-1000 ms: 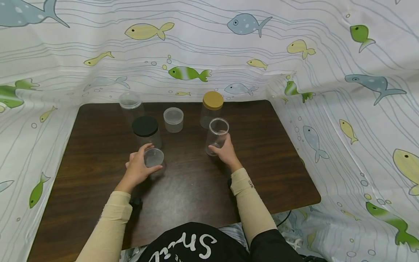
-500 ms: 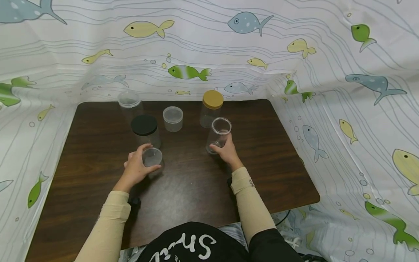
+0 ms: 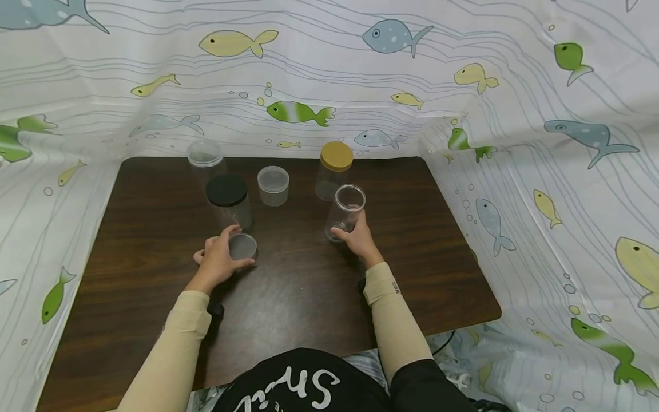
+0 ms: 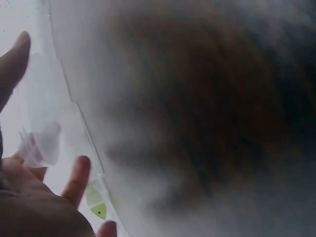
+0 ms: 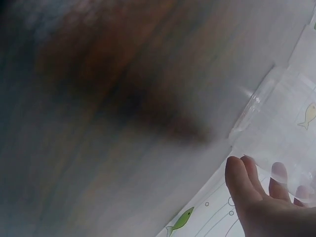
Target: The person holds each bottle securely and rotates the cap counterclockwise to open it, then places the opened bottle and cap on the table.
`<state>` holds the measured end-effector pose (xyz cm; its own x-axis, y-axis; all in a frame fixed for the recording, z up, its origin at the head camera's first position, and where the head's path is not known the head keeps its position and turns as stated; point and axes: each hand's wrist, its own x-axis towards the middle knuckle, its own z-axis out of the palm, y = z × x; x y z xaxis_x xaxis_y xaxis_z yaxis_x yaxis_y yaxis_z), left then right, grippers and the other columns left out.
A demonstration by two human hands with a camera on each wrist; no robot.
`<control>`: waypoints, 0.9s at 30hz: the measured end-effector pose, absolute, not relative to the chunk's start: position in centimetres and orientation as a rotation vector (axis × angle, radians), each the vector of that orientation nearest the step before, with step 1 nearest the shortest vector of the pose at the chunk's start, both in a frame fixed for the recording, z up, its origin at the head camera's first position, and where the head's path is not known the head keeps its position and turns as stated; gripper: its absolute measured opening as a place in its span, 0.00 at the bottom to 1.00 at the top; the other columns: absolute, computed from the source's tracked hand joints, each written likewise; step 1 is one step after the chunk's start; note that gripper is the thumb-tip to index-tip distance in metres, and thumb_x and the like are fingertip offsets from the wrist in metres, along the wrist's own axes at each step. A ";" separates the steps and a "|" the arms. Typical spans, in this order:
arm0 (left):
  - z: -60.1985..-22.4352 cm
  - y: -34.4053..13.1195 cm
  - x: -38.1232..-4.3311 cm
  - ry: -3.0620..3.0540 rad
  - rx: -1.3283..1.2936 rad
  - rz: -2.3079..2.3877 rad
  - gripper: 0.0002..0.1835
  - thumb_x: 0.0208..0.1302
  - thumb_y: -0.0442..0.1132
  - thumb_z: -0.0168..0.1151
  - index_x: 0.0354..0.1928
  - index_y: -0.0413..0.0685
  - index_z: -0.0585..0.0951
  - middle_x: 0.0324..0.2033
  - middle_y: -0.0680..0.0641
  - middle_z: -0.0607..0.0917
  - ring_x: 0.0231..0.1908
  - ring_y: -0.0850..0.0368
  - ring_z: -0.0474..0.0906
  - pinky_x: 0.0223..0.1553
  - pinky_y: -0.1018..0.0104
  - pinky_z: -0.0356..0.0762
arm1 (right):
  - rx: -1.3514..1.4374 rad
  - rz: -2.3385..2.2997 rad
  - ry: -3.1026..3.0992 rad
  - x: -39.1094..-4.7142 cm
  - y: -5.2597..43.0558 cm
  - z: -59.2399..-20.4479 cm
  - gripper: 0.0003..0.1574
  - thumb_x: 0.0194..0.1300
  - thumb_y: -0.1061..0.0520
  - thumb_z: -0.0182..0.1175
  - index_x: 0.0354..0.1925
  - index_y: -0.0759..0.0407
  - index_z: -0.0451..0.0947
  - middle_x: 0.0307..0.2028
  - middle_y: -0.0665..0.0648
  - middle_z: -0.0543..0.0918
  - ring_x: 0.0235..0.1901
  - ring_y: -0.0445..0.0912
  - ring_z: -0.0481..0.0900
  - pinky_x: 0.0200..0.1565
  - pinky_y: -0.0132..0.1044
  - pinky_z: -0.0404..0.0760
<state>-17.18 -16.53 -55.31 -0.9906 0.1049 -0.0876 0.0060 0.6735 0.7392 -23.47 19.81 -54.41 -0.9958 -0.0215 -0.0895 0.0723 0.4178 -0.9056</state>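
In the head view my left hand holds a small clear round container between thumb and forefinger. Its fingertips reach the foot of a clear jar with a black lid just behind. The left wrist view shows the thumb and spread fingers, with a cloudy clear shape near the palm. To the right, my right hand grips a tall clear jar without a lid low on its side, thumb in front. That jar leans a little to the right; the right wrist view shows fingers around it.
Behind the tall jar stands a clear jar with a yellow lid. A small lidded clear tub is at back centre, and a clear jar with a whitish top at back left. A fish-print sheet surrounds the brown table.
The tall jar's rim has tipped slightly right in my right hand. The black lid has shifted a little away from me, while my left hand stays at the small container.
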 end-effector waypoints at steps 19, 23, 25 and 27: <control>-55.5 -17.8 -17.3 2.697 0.113 0.964 0.63 0.47 0.54 0.83 0.78 0.40 0.54 0.73 0.31 0.58 0.69 0.27 0.48 0.52 0.26 0.45 | 0.112 -1.672 2.508 -23.4 19.7 -54.9 0.61 0.62 0.53 0.74 0.78 0.53 0.45 0.73 0.64 0.62 0.73 0.57 0.60 0.71 0.55 0.58; -55.0 -18.7 -17.5 2.648 0.106 1.011 0.64 0.52 0.61 0.78 0.78 0.35 0.51 0.74 0.27 0.50 0.70 0.24 0.45 0.54 0.23 0.48 | 0.098 -1.657 2.510 -23.6 19.7 -54.8 0.62 0.62 0.54 0.74 0.79 0.55 0.43 0.74 0.63 0.62 0.73 0.57 0.59 0.72 0.56 0.57; -54.7 -19.3 -17.7 2.617 0.082 1.081 0.63 0.57 0.62 0.74 0.78 0.32 0.48 0.74 0.25 0.47 0.71 0.23 0.44 0.59 0.22 0.47 | 0.087 -1.655 2.509 -23.7 19.8 -54.8 0.62 0.63 0.55 0.73 0.79 0.55 0.43 0.74 0.62 0.62 0.74 0.57 0.58 0.72 0.56 0.56; -54.2 -19.8 -18.0 2.588 0.052 1.159 0.61 0.63 0.61 0.70 0.78 0.31 0.43 0.74 0.23 0.45 0.72 0.22 0.42 0.63 0.22 0.46 | 0.078 -1.648 2.513 -23.7 19.8 -54.7 0.61 0.63 0.55 0.73 0.79 0.54 0.44 0.74 0.62 0.62 0.74 0.57 0.58 0.72 0.56 0.56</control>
<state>-18.01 -19.81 -54.24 -0.9529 0.1559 -0.2600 -0.0902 0.6731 0.7340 -23.74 19.82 -54.71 -0.9895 -0.0305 -0.1411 0.1172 0.4001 -0.9089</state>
